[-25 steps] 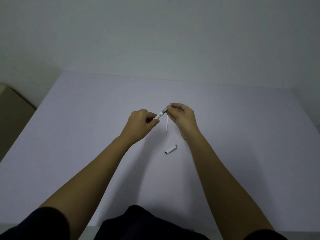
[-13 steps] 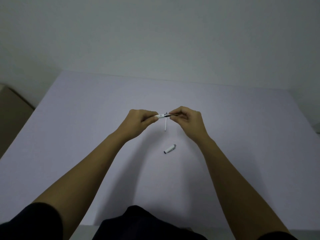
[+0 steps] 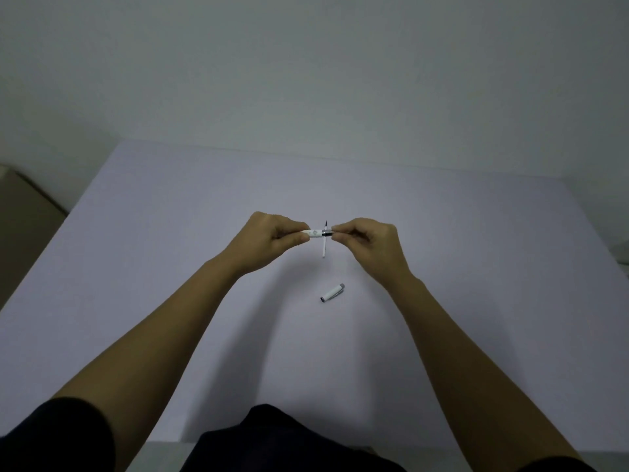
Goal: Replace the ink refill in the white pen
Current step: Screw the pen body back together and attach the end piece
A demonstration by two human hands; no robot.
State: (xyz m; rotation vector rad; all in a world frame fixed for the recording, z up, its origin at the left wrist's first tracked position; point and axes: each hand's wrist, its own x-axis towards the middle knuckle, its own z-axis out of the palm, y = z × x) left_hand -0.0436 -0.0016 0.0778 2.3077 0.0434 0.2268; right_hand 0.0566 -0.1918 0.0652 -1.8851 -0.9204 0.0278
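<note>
My left hand (image 3: pixel 272 238) grips the white pen barrel (image 3: pixel 316 232), which lies level above the table. My right hand (image 3: pixel 369 240) pinches the pen's dark front end between thumb and fingers, so that end is mostly hidden. A thin white ink refill (image 3: pixel 324 245) with a dark tip lies on the table just behind the pen, pointing away from me. The white pen cap (image 3: pixel 332 292) with a grey end rests on the table nearer to me, apart from both hands.
The white table (image 3: pixel 136 267) spreads wide around the hands, with its far edge against a plain wall. A brown surface (image 3: pixel 23 219) sits beyond the table's left edge. My dark clothing shows at the bottom.
The pen has swung from a tilt to level. My right hand has shifted right and turned, still pinching the pen's front end. The refill and cap have not moved.
</note>
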